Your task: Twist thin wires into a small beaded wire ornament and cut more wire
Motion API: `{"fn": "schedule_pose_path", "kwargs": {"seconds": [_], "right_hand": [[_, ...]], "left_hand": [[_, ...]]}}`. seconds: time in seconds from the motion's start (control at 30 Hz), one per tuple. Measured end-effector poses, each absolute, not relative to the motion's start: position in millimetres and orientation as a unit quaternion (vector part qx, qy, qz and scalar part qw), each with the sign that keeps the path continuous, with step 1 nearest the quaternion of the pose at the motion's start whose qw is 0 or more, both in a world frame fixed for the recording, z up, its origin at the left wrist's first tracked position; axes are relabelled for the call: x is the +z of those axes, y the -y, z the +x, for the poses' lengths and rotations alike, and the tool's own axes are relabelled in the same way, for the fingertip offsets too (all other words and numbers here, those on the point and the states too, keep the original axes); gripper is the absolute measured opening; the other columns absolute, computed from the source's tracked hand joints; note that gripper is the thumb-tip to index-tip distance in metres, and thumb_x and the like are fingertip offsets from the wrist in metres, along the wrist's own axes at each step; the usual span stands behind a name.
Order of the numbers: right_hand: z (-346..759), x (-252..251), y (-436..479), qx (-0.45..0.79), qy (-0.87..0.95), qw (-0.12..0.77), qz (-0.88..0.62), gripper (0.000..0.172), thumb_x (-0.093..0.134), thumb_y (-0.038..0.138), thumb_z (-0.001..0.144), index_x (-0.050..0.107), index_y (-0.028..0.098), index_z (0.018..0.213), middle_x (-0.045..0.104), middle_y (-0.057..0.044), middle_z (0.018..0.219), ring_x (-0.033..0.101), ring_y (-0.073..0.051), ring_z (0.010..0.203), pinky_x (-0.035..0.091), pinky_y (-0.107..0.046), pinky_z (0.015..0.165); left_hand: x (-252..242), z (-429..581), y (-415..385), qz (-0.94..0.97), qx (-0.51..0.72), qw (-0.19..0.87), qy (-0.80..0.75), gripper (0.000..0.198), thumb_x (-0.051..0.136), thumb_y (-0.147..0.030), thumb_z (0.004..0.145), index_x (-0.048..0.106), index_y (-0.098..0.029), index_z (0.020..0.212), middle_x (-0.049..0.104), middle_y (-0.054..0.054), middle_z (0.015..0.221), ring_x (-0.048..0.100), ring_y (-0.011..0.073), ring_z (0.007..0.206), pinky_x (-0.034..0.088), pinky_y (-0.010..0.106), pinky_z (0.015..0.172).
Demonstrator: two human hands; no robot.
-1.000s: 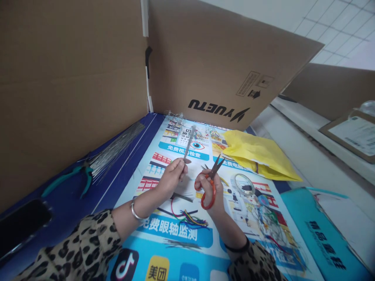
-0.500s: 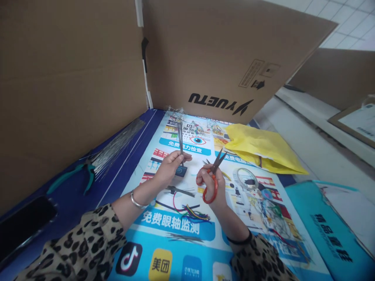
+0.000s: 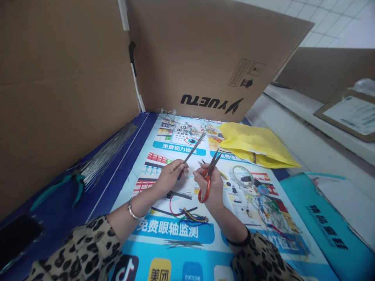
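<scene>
My left hand (image 3: pixel 172 174) is closed around a narrow bundle of thin dark wires (image 3: pixel 193 148), which slants up and to the right. My right hand (image 3: pixel 211 183) grips orange-handled scissors (image 3: pixel 208 183); their dark blades point upward and stand slightly apart. The blades are to the right of the bundle, not touching it. A small dark pointed tip (image 3: pixel 202 162) shows beside my right fingers; I cannot tell what it belongs to. Below my hands lie coloured wires (image 3: pixel 193 217), a dark wire bunch (image 3: pixel 181 194) and another loose bunch (image 3: pixel 183 244).
A printed poster (image 3: pixel 131 234) covers the table. At left are silvery wires (image 3: pixel 107 158), teal-handled pliers (image 3: pixel 77 189) and a black phone-like object (image 3: pixel 19 242). A clear tape roll (image 3: pixel 243 176), tangled wires (image 3: pixel 272 218), a yellow bag (image 3: pixel 258 144) and a teal folder (image 3: pixel 319 222) lie right. Cardboard walls (image 3: pixel 211 58) stand behind.
The wire bundle in my left hand has tilted from nearly upright to slanting right, toward the scissors. A small dark block under that hand no longer shows. The camera view has shifted slightly.
</scene>
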State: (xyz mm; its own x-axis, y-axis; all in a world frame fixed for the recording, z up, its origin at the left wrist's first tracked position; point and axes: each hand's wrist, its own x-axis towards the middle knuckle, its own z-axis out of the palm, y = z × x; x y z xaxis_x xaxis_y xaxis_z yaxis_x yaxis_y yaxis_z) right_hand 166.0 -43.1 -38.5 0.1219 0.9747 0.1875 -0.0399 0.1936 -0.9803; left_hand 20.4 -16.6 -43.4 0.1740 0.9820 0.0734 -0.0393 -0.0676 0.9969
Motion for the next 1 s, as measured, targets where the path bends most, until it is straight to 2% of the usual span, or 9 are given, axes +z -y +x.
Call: {"fn": "schedule_pose_path", "kwargs": {"seconds": [0.17, 0.27, 0.4, 0.5, 0.9, 1.0], "right_hand": [[170, -27, 43, 0.462, 0.478, 0.616, -0.422, 0.032, 0.067, 0.026, 0.073, 0.046, 0.022, 0.096, 0.057, 0.003, 0.073, 0.055, -0.012, 0.062, 0.045, -0.027, 0.060], [171, -24, 43, 0.471, 0.479, 0.624, -0.399, 0.033, 0.067, 0.024, 0.073, 0.044, 0.023, 0.097, 0.058, 0.003, 0.075, 0.057, -0.012, 0.066, 0.047, -0.028, 0.063], [171, -24, 42, 0.481, 0.463, 0.626, -0.404, 0.031, 0.069, 0.023, 0.072, 0.045, 0.022, 0.092, 0.054, 0.005, 0.071, 0.055, -0.011, 0.059, 0.048, -0.028, 0.059], [171, -25, 42, 0.484, 0.465, 0.620, -0.406, 0.028, 0.068, 0.023, 0.073, 0.046, 0.022, 0.090, 0.053, 0.006, 0.069, 0.054, -0.010, 0.055, 0.047, -0.026, 0.054], [171, -27, 44, 0.478, 0.488, 0.598, -0.419, 0.028, 0.068, 0.026, 0.072, 0.047, 0.022, 0.091, 0.053, 0.005, 0.068, 0.052, -0.011, 0.058, 0.046, -0.025, 0.056], [172, -28, 44, 0.466, 0.499, 0.587, -0.435, 0.025, 0.068, 0.027, 0.073, 0.048, 0.021, 0.087, 0.052, 0.005, 0.067, 0.051, -0.011, 0.058, 0.045, -0.025, 0.056]], "left_hand": [[-28, 30, 31, 0.531, 0.451, 0.589, -0.409, 0.021, 0.046, -0.034, 0.084, 0.056, -0.016, 0.077, 0.051, -0.002, 0.064, 0.039, 0.0081, 0.051, 0.029, 0.021, 0.050], [-28, 35, 38, 0.536, 0.419, 0.617, -0.397, 0.026, 0.046, -0.036, 0.085, 0.053, -0.016, 0.070, 0.041, -0.005, 0.054, 0.032, 0.0075, 0.047, 0.023, 0.021, 0.047], [-33, 39, 43, 0.535, 0.388, 0.650, -0.374, 0.028, 0.046, -0.040, 0.085, 0.050, -0.016, 0.070, 0.034, -0.007, 0.051, 0.027, 0.0067, 0.045, 0.019, 0.022, 0.046], [-33, 39, 44, 0.528, 0.384, 0.660, -0.372, 0.030, 0.046, -0.042, 0.085, 0.049, -0.016, 0.069, 0.036, -0.006, 0.053, 0.027, 0.0068, 0.046, 0.019, 0.022, 0.047], [-32, 41, 48, 0.528, 0.413, 0.618, -0.412, 0.037, 0.045, -0.048, 0.085, 0.040, -0.018, 0.063, 0.034, -0.006, 0.053, 0.028, 0.0073, 0.047, 0.023, 0.021, 0.047], [-31, 40, 47, 0.522, 0.410, 0.621, -0.417, 0.035, 0.046, -0.049, 0.083, 0.043, -0.018, 0.068, 0.033, -0.007, 0.053, 0.028, 0.0074, 0.047, 0.023, 0.020, 0.046]]}}
